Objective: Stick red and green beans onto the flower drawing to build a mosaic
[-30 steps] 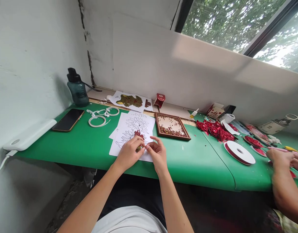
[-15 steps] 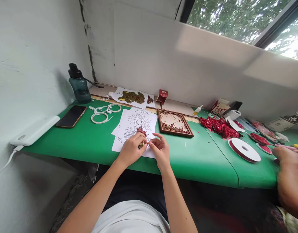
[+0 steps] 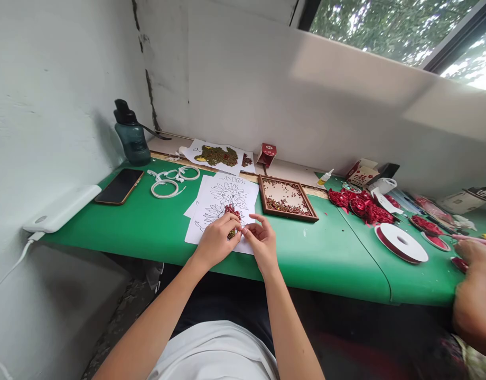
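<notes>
On the green table lies a sheet of white paper (image 3: 193,232) printed with line-drawn flowers. Part of one flower is covered by red beans or beads (image 3: 232,210), and a small green patch (image 3: 231,234) shows just below, by my fingers. My left hand (image 3: 218,238) rests over the sheet, its fingers bent and closed at the tips. From the right, my right hand (image 3: 262,241) meets it with thumb and fingers pinched, the index finger raised. Whatever sits between the fingertips is too small to make out. A wooden tray (image 3: 287,214) of loose reddish-brown beans or beads stands to the right.
Left are a phone (image 3: 119,186), a white power unit (image 3: 63,208), coiled white cables (image 3: 165,188) and a bottle (image 3: 132,138). A bean picture (image 3: 217,156) and glue bottle (image 3: 325,177) lie behind. Rightward are a ribbon spool (image 3: 401,243), red material (image 3: 365,207) and a co-worker's hand (image 3: 478,264).
My hands keep nearly the same pose, fingertips together. The view has shifted slightly. The co-worker's hand at the right has moved and is blurred.
</notes>
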A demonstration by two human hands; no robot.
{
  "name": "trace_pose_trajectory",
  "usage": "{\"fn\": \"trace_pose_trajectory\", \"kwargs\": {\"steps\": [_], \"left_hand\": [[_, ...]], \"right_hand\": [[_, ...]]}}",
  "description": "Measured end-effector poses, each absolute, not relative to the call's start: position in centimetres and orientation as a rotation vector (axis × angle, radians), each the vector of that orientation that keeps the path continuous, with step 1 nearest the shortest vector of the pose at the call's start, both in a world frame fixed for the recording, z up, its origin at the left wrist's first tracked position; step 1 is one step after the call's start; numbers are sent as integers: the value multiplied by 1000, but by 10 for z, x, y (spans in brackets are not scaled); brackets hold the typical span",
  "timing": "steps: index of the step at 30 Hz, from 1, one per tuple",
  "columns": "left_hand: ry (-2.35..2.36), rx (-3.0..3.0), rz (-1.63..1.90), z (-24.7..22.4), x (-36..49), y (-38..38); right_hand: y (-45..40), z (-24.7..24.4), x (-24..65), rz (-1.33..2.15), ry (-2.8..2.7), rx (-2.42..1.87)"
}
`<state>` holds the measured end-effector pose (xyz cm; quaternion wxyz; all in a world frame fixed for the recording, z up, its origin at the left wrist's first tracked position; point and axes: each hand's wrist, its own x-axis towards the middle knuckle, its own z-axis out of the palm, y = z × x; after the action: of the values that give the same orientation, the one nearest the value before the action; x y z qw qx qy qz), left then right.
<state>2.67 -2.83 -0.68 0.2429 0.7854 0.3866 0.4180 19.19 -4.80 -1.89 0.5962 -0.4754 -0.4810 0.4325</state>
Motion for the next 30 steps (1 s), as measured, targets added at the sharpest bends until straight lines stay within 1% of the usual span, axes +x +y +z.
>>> {"fn": "trace_pose_trajectory", "kwargs": {"steps": [5, 9, 12, 17, 30], "left_hand": [[1096, 2139, 1161, -6, 27, -28], [1222, 2094, 1139, -6, 28, -26], [1293, 2115, 1071, -7, 29, -23], [1348, 2141, 1006, -8, 31, -21], [1348, 2152, 994, -7, 30, -22]], "right_hand": [[-48, -22, 193, 922, -1125, -1156], [-48, -20, 189, 734, -1143, -1312], [-48, -18, 186, 677, -1226, -1431], [-48, -16, 185, 657, -1293, -1492], [-48, -19, 186, 624, -1383, -1519]]}}
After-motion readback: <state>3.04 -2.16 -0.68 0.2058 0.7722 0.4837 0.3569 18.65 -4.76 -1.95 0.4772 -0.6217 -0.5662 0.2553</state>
